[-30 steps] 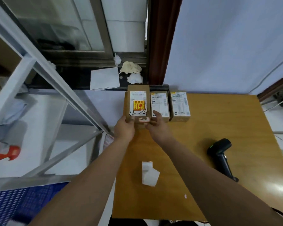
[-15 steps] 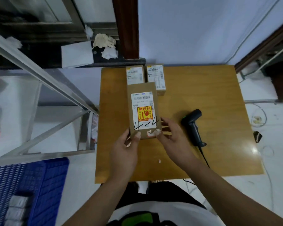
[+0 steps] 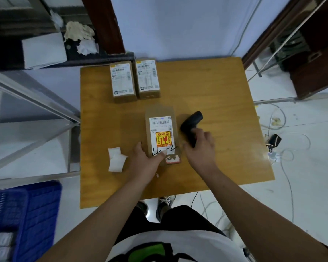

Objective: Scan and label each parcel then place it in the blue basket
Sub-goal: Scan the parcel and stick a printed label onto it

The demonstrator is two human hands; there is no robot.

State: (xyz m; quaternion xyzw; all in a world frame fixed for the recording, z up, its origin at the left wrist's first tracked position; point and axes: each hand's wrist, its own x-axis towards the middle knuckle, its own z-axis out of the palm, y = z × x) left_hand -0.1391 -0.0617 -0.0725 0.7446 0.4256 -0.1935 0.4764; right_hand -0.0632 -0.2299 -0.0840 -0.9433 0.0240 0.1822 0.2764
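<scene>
On the wooden table [image 3: 216, 91], my left hand [image 3: 146, 162] grips the near end of the parcel [image 3: 160, 112], thumb pressed on its label. My right hand [image 3: 202, 148] curls round the handle of the black scanner [image 3: 192, 120], just right of the parcel. To scan well, I would aim at the barcode at the label's far end and hold the parcel flat. The blue basket [image 3: 36, 210] sits near left, below the table.

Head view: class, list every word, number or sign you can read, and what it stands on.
"易碎品": orange sticker on the near parcel.
"4-4": handwritten on that parcel's white label.
Fine print there, far-left parcel, far-right parcel: too blurred to read.
</scene>
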